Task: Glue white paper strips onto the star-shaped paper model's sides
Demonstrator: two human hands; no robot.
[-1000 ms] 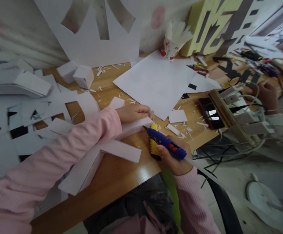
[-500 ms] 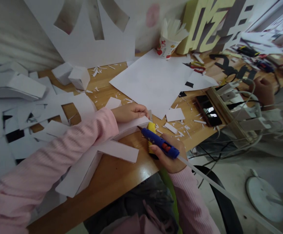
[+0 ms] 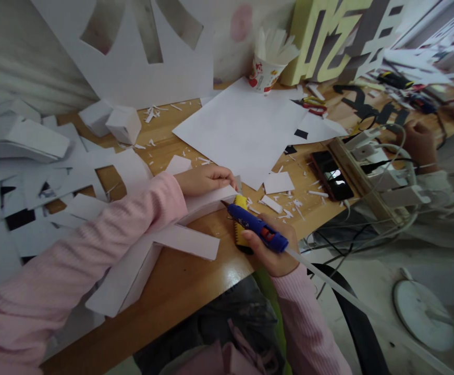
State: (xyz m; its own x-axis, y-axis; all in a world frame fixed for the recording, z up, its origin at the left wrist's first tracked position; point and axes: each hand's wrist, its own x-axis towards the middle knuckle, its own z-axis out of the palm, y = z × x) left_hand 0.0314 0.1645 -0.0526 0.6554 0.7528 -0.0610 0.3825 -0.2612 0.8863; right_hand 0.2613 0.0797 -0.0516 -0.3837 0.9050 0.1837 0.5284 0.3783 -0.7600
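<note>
My right hand (image 3: 275, 250) is wrapped around a blue hot glue gun (image 3: 252, 221), with a long translucent glue stick (image 3: 328, 284) trailing from its rear. The nozzle sits close to the side strip of a white foam-board letter (image 3: 189, 239); I cannot tell whether it touches. My left hand (image 3: 207, 179), fingers curled, grips the far end of that letter, and its forearm lies across the middle. A yellow piece with dark marks (image 3: 240, 201) shows beneath the glue gun, partly hidden by it. Several white scraps (image 3: 271, 203) are scattered near the nozzle.
A large white sheet (image 3: 234, 130) lies behind my hands. A paper cup (image 3: 265, 73) of white strips stands at the back. To the right are a phone (image 3: 332, 174), a power strip (image 3: 371, 182) with cables, and a co-worker's hand (image 3: 418, 143). Cut boards (image 3: 62, 182) cover the left.
The view has shifted slightly, so the scene sits a little further left. Both hands hold nearly the same position, with the glue gun still at the letter's strip.
</note>
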